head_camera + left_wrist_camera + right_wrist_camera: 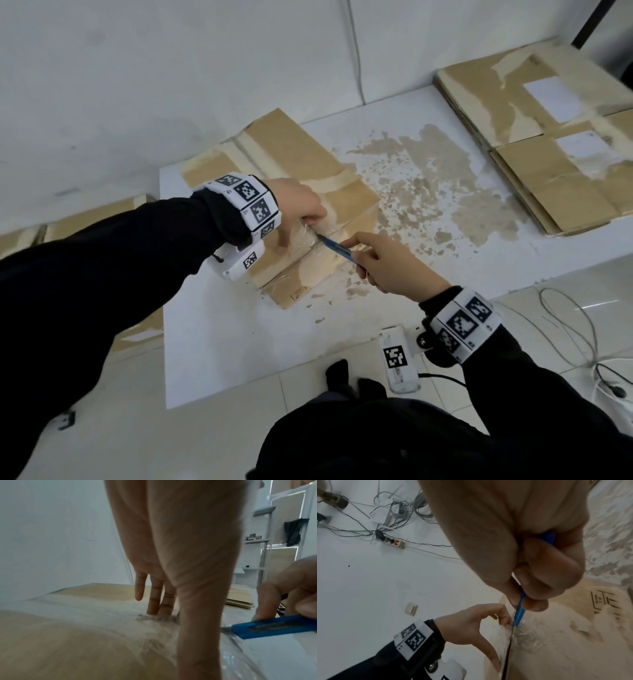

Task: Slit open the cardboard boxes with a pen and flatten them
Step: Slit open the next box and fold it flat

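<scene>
A brown cardboard box (308, 164) taped with clear tape lies on the white table (212, 342). My left hand (299, 209) presses down on the box top, fingertips (152, 609) at the taped seam and thumb stretched along it. My right hand (380, 263) grips a flat blue pen (337, 249) with a metal tip. The pen (519, 614) has its tip in the tape on the seam, just beside the left hand (471, 626). Below the tip the seam shows as a dark open slit (508, 655). The same pen (274, 627) comes in from the right.
Flattened boxes (548, 144) are stacked at the table's back right. More cardboard (85, 219) lies low on the left. The table top has torn brown patches (445, 178). Cables (565, 325) and a power strip (392, 542) lie on the floor at the right.
</scene>
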`<state>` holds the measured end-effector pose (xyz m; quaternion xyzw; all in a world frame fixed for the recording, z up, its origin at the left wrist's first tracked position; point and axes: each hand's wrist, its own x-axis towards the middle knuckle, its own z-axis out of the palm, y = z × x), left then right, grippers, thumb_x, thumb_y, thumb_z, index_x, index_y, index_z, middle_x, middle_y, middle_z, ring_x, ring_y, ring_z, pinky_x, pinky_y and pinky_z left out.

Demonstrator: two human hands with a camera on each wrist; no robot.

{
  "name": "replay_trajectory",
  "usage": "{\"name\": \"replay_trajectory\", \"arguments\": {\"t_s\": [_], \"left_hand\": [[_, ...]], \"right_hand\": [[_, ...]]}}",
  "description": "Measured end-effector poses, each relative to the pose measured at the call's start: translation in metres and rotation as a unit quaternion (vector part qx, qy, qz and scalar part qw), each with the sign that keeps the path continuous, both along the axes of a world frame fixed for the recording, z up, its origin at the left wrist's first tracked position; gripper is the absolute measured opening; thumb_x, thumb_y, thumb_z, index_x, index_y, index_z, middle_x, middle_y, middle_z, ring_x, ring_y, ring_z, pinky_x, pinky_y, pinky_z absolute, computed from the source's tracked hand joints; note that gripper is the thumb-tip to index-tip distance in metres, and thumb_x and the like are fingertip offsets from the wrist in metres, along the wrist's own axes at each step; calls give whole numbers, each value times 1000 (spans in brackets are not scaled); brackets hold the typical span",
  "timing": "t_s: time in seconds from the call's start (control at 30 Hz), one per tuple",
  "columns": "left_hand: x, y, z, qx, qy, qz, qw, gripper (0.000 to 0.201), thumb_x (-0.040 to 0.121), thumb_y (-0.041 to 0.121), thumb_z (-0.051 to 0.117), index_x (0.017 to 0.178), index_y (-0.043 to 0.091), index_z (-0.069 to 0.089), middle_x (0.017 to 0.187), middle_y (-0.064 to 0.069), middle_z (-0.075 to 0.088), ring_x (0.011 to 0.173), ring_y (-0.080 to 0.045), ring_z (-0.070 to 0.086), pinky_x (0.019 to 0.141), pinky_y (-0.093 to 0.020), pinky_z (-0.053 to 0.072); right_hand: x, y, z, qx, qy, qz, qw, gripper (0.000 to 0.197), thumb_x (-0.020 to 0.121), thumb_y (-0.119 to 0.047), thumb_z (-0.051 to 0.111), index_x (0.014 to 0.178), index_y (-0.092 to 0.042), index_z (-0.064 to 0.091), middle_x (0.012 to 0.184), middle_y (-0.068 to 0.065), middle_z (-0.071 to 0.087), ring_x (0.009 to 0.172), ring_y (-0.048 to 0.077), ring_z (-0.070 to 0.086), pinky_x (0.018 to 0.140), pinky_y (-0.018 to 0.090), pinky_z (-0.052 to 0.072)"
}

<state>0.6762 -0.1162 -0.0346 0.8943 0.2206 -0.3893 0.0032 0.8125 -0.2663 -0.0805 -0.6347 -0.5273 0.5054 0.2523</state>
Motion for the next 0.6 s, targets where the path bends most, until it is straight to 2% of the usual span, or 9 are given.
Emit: {"name": "replay_trajectory", "arguments": {"t_s": [0.13, 0.23, 0.4, 0.6], "left_hand": [[-1, 2, -1, -14, -17, 11, 1000, 57, 55, 32, 88, 86, 18, 42, 89, 3, 50, 93, -21, 48, 66, -29, 30], [-5, 2, -4, -16, -33, 23, 999, 56, 55, 29, 89, 89, 17, 46, 90, 3, 47, 93, -20, 44, 67, -29, 30], [-8, 3, -6, -18, -45, 36, 998, 58, 55, 28, 89, 88, 17, 43, 88, 4, 42, 90, -17, 38, 67, -30, 29], [-11, 0, -5, -15, -61, 56, 996, 56, 54, 27, 89, 87, 20, 44, 85, 7, 39, 94, -19, 41, 71, -33, 37]], "right_hand": [[0, -3, -2, -22, 53, -15, 998, 22, 100, -12, 39, 117, -12, 54, 64, 6, 52, 42, 10, 35, 39, 21, 29], [1, -4, -3, -34, 65, -10, 997, 21, 101, -13, 38, 115, -14, 53, 64, 6, 50, 43, 11, 34, 40, 23, 28], [-2, 0, -3, -52, 97, -12, 994, 22, 101, -12, 37, 116, -11, 52, 62, 5, 47, 40, 9, 31, 38, 21, 26], [-5, 3, 3, -52, 73, 14, 996, 22, 100, -12, 39, 114, -13, 56, 62, 3, 49, 43, 9, 34, 39, 21, 28]]}}
